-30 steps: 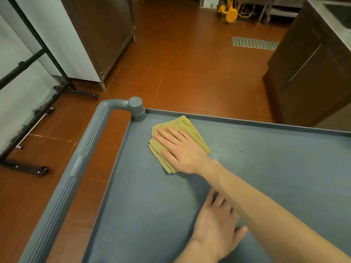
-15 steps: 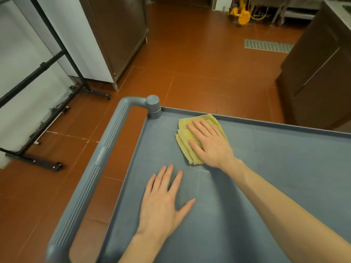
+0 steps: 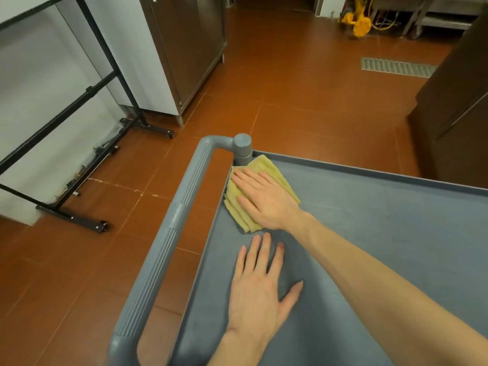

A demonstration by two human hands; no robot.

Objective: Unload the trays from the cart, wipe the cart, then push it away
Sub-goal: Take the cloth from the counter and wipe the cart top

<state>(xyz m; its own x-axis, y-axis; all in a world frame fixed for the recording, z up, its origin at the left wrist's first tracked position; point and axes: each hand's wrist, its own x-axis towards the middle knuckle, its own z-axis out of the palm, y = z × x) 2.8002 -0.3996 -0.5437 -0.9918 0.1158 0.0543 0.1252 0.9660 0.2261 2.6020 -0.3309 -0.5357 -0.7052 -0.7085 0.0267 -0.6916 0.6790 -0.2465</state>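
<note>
The grey plastic cart [image 3: 396, 220] fills the lower right, with its ribbed handle [image 3: 169, 233] running along the left side. No trays are on its top shelf. A folded yellow-green cloth [image 3: 266, 167] lies in the shelf's far left corner, against the handle post. My right hand [image 3: 266, 199] presses flat on the cloth with straight fingers. My left hand [image 3: 261, 294] rests flat on the bare shelf just nearer to me, fingers spread.
Red tile floor [image 3: 303, 83] surrounds the cart. A black wheeled frame [image 3: 79, 143] stands at the left by the white wall. A steel cabinet [image 3: 184, 48] is at the far left, a dark cabinet [image 3: 454, 114] at the right, a floor drain grate [image 3: 396, 67] beyond.
My right hand slid the cloth left into the shelf's far corner by the handle post. My left hand came out from under my right arm and now lies flat near the left rim.
</note>
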